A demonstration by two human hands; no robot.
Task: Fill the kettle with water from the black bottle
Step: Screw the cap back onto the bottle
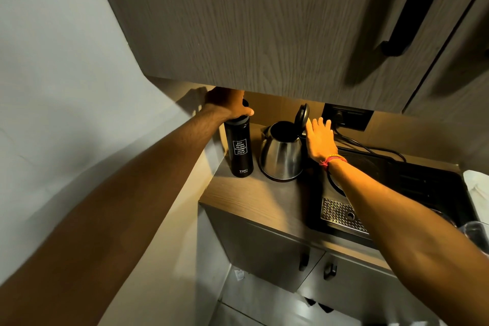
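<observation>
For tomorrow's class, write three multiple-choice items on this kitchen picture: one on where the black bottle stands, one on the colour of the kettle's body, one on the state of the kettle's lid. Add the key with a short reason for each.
1. Where does the black bottle stand relative to the kettle?
A. On the person's left of it, on the counter
B. Inside the sink
C. On the person's right of it, on the hob

2. What colour is the kettle's body?
A. Red
B. Silver metal
C. White

3. How is the kettle lid?
A. Shut flat
B. Taken off, lying on the counter
C. Swung up, open

Key
1 A: the bottle stands upright on the counter beside the kettle, with the left hand on its top.
2 B: the body is shiny steel, with a dark base.
3 C: the lid stands up behind the dark opening, next to the right hand.
</observation>
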